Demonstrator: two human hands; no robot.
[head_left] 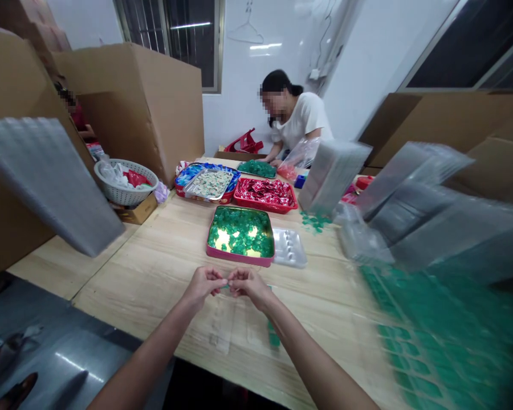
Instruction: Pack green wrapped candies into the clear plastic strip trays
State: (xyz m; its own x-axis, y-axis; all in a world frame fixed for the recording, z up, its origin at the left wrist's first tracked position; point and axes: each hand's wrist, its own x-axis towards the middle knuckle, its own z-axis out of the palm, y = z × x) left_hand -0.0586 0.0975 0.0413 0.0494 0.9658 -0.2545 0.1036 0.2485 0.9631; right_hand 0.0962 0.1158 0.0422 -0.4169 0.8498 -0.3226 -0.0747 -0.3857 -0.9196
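My left hand (205, 283) and my right hand (248, 286) meet fingertip to fingertip above the wooden table (145, 279). Both are closed in a pinch on a small green piece (225, 285), mostly covered by the fingers. Under them lies a clear plastic tray (222, 324), blurred and hard to make out. Green pieces (274, 336) line its right side, partly behind my right forearm. Just beyond my hands stands a pink-rimmed tin (239, 259) of loose green pieces (235, 222). A clear tray with round bumps (290, 247) sits against the tin's right side.
Farther back are a red tray (265, 196) of red packets and a metal tray (209, 185) of small pale pieces. Stacked clear trays (333, 176) stand at right, near green-filled trays (431, 336). Another stack (47, 176) rises at left. A person (301, 117) works across the table.
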